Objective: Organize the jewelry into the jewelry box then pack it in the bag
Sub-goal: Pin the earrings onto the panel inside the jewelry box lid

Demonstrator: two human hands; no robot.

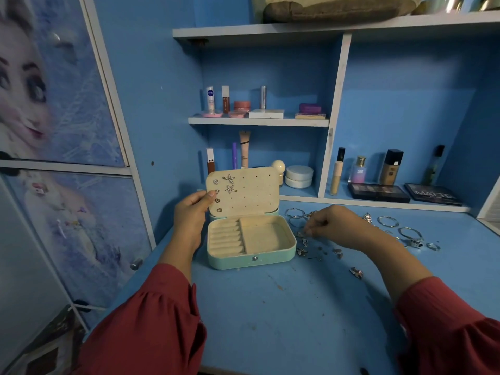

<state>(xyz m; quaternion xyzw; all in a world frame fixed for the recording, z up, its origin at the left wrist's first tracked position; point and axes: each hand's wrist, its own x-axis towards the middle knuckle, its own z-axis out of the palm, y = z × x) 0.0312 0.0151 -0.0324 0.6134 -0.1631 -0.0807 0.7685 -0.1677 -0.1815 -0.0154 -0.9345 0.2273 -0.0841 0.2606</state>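
Observation:
A mint jewelry box (251,259) stands open on the blue desk, its cream lid (251,190) upright with several earrings (230,184) pinned in it. My left hand (192,209) grips the lid's left edge, thumb on the inside. To the right of the box my right hand (332,223) pinches a small silver earring (301,234) just above the desk. More loose earrings (301,251) and small pieces lie beside the box. Silver bangles (388,221) and rings (433,246) lie further right. No bag is clearly seen.
Cosmetics fill the shelves behind: tubes and jars (235,104), white jars (299,176), foundation bottles (391,167) and two dark palettes (378,192). A brown fabric item (332,9) lies on the top shelf. A cupboard door with a knob (136,263) stands left.

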